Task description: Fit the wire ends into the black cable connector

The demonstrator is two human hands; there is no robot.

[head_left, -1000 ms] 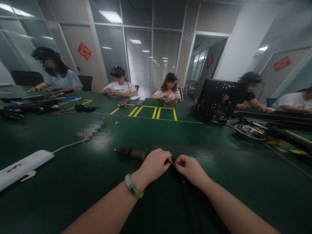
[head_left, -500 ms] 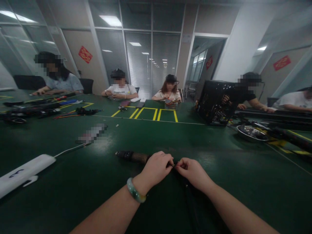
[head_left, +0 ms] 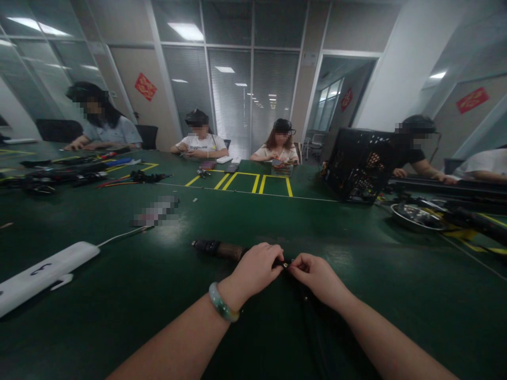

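Note:
On the dark green table in front of me lies a long dark handle-like piece with a brownish section, a ridged black part and a metal tip pointing left. My left hand, with a green bangle on its wrist, covers its right end. My left thumb and index finger pinch a small brass-coloured fitting. Meeting it from the other side, my right hand is closed in a pinch at the top of a black strap-like strip. The strip runs toward me, with a small shiny dot on it. What exactly the fingertips hold is partly hidden.
A white power strip with a cable leads to a blurred-out phone-like object at left. Dark tools and cables lie beyond. At right stand a black perforated case and a metal bowl. Several people sit around the table.
The view has shifted slightly, so everything sits a little further right. Both hands keep their pinch, and the brass-coloured fitting shows more clearly between them.

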